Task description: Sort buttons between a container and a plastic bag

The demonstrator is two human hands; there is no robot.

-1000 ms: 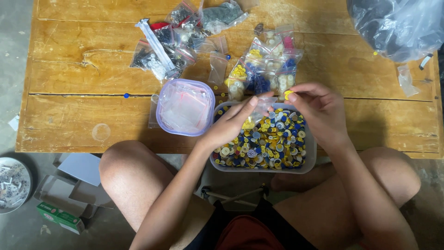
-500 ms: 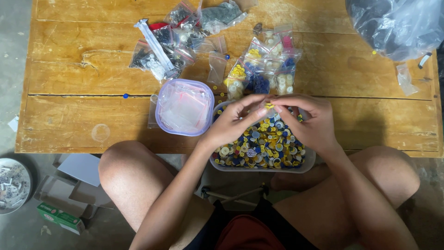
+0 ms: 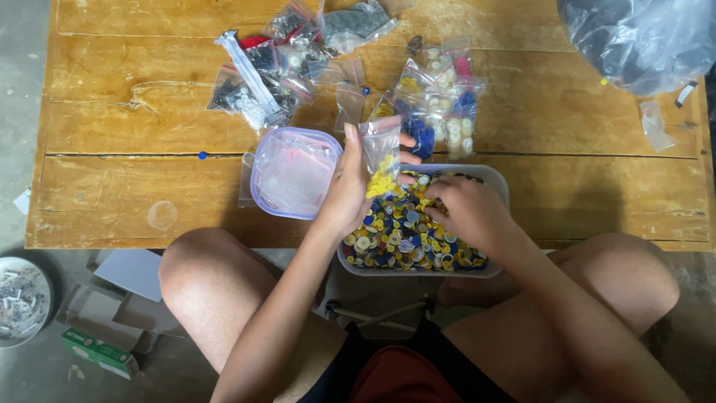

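Wooden table (image 3: 582, 186) above grey floor (image 3: 30, 89); left hand (image 3: 350, 186) pinches bag (image 3: 380, 145), right hand (image 3: 466, 213) curls into buttons (image 3: 395, 239).

Wooden plank table (image 3: 134, 194), button tray (image 3: 498, 176), lidded container (image 3: 292, 172), button bags (image 3: 440, 97)

Purple-rimmed lid (image 3: 292, 172) on wooden table (image 3: 134, 201); large plastic bag (image 3: 641, 37) far corner; green box (image 3: 98, 351) on floor.
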